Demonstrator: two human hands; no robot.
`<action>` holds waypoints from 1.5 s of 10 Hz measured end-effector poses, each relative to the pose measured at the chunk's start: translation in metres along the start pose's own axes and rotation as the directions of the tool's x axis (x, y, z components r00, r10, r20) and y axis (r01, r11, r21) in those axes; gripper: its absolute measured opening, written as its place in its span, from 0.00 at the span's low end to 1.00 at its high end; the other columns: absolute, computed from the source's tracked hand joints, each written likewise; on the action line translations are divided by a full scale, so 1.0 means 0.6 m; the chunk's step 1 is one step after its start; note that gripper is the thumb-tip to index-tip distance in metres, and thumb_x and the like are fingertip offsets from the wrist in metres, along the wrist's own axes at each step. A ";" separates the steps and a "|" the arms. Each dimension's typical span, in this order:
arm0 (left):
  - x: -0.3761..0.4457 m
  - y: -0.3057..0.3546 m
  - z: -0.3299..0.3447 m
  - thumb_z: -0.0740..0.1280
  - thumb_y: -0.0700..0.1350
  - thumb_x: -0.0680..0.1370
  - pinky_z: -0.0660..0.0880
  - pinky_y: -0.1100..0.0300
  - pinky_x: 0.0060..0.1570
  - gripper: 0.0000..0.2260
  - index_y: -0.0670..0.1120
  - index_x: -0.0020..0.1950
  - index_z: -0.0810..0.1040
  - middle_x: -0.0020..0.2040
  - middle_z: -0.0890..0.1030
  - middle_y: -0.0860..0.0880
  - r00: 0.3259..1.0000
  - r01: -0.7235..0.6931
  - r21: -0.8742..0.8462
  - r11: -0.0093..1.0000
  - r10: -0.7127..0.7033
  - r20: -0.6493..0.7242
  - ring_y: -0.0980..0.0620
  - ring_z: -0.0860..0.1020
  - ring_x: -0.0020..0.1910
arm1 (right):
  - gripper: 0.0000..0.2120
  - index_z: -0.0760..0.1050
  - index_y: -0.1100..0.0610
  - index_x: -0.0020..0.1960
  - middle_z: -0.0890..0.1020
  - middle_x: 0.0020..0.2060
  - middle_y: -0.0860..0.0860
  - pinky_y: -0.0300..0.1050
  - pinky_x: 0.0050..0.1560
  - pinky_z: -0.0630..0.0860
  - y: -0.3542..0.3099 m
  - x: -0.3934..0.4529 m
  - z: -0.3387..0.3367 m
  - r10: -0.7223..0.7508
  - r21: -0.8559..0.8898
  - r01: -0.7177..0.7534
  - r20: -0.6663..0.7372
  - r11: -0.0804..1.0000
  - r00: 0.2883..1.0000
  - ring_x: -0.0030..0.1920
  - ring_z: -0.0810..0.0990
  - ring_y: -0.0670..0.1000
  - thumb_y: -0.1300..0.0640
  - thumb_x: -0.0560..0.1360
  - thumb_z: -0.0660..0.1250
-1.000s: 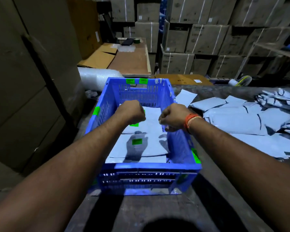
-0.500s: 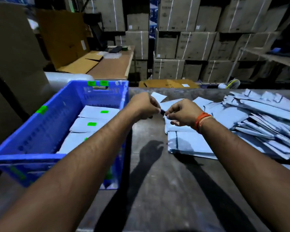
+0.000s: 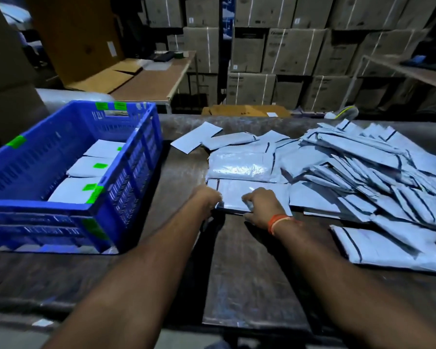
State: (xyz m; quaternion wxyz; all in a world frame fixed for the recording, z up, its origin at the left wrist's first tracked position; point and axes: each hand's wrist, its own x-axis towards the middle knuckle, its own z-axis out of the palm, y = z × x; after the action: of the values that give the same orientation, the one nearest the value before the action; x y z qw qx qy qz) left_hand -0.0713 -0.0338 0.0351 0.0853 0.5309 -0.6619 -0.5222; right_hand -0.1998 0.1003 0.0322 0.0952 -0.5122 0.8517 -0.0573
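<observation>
Stacked cardboard boxes [image 3: 287, 51] wall in a dim warehouse worktable [image 3: 237, 273]. Head view: the right hand [image 3: 259, 205] clamps the near edge of a grey packet [image 3: 237, 195] lying at the front of a loose pile [image 3: 363, 167]. The left hand [image 3: 207, 197] touches its left corner, grip hidden. A blue crate [image 3: 35, 206] stands well left.

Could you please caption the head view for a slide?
Left hand and right hand touch a grey mailer beside a blue crate.
</observation>
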 end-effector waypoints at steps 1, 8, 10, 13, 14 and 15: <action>-0.006 -0.001 0.001 0.69 0.38 0.78 0.77 0.58 0.44 0.10 0.47 0.40 0.72 0.51 0.76 0.44 0.999 0.048 -0.081 0.996 -0.050 -0.021 0.47 0.76 0.47 | 0.15 0.67 0.48 0.41 0.70 0.45 0.54 0.49 0.47 0.72 0.005 -0.002 0.012 -0.060 -0.056 0.058 -0.029 0.997 0.998 0.55 0.74 0.62 0.46 0.69 0.73; -0.039 -0.088 -0.045 0.61 0.44 0.82 0.63 0.68 0.26 0.09 0.47 0.43 0.76 0.33 0.76 0.50 0.983 0.185 -0.507 0.842 -0.160 0.092 0.56 0.70 0.26 | 0.20 0.74 0.43 0.64 0.63 0.75 0.51 0.57 0.68 0.63 -0.077 -0.035 0.051 -0.208 -0.046 0.205 -0.066 0.978 0.976 0.76 0.57 0.58 0.52 0.73 0.67; -0.038 -0.120 -0.055 0.64 0.43 0.81 0.61 0.64 0.31 0.07 0.47 0.44 0.77 0.36 0.76 0.49 0.992 0.116 -0.481 0.869 -0.124 0.015 0.55 0.71 0.29 | 0.15 0.72 0.48 0.48 0.78 0.43 0.49 0.50 0.46 0.65 -0.086 -0.030 0.084 -0.152 -0.301 0.096 -0.169 0.949 0.974 0.50 0.75 0.56 0.63 0.66 0.71; -0.065 -0.134 -0.040 0.65 0.40 0.80 0.64 0.69 0.22 0.05 0.47 0.48 0.80 0.35 0.80 0.47 0.995 0.062 -0.501 0.863 -0.092 -0.034 0.56 0.73 0.25 | 0.15 0.76 0.51 0.56 0.76 0.54 0.50 0.55 0.55 0.66 -0.096 -0.006 0.068 -0.028 -0.322 -0.013 -0.122 0.947 0.992 0.62 0.71 0.57 0.63 0.71 0.65; -0.069 -0.134 -0.048 0.67 0.39 0.78 0.70 0.66 0.25 0.05 0.45 0.45 0.81 0.38 0.82 0.41 0.997 0.033 -0.564 0.825 -0.068 -0.041 0.51 0.76 0.26 | 0.12 0.79 0.49 0.58 0.82 0.54 0.48 0.52 0.55 0.70 -0.114 -0.023 0.060 0.099 0.083 -0.078 -0.289 0.994 0.952 0.59 0.77 0.57 0.57 0.79 0.60; -0.062 -0.136 -0.058 0.67 0.39 0.78 0.74 0.60 0.34 0.05 0.48 0.44 0.81 0.46 0.85 0.39 0.995 -0.032 -0.555 0.831 -0.027 -0.098 0.49 0.81 0.37 | 0.15 0.80 0.50 0.65 0.84 0.57 0.50 0.43 0.59 0.75 -0.147 -0.052 0.039 0.283 0.602 0.037 -0.428 0.797 0.858 0.57 0.81 0.52 0.53 0.81 0.62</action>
State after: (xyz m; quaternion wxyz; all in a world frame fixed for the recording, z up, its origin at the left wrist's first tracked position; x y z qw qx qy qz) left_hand 0.0179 -0.0162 0.0032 0.2699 0.5082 -0.4770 -0.6643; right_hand -0.1044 0.0863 0.0297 0.0307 -0.3656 0.8182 -0.4426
